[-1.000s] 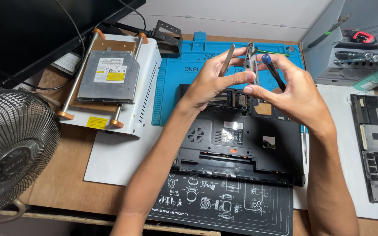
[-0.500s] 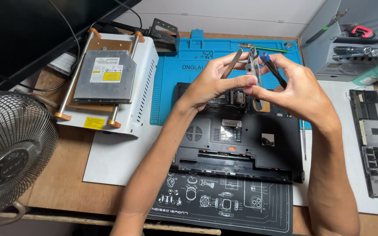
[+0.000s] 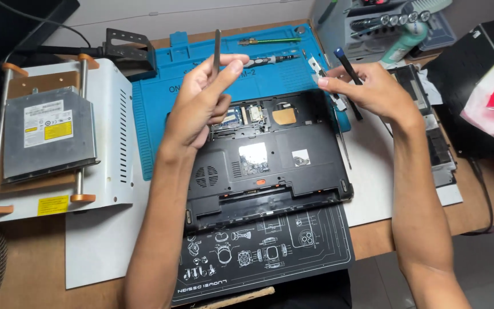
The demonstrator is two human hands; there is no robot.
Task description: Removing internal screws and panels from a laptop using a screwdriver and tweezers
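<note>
**Two hands lift small tools above an opened laptop base**

Wooden workbench [image 3: 41, 263] crowded with repair gear, seen from above. At its middle lies a black laptop base [image 3: 264, 163], underside up, with several covers off so that small boards and a copper patch show near its far edge. It rests partly on a blue work mat [image 3: 161, 86] on the far side and partly on a black mat with white line drawings [image 3: 264, 252] on the near side.

The left hand [image 3: 201, 103] is raised above the laptop's far left corner. Its thumb and fingers pinch a thin flat metal strip [image 3: 216, 48], which stands upright. The right hand [image 3: 373, 91] hovers over the far right corner, fingers closed around a slim black tool with a blue tip [image 3: 347, 66], tilted, and it also pinches a small pale metal piece [image 3: 321, 68].

At left sits a white machine [image 3: 110, 143] with a grey optical drive [image 3: 47, 134] clamped on top. A precision screwdriver [image 3: 270, 60] lies on the blue mat beyond the hands. A tool rack [image 3: 390, 28] stands at far right.
</note>
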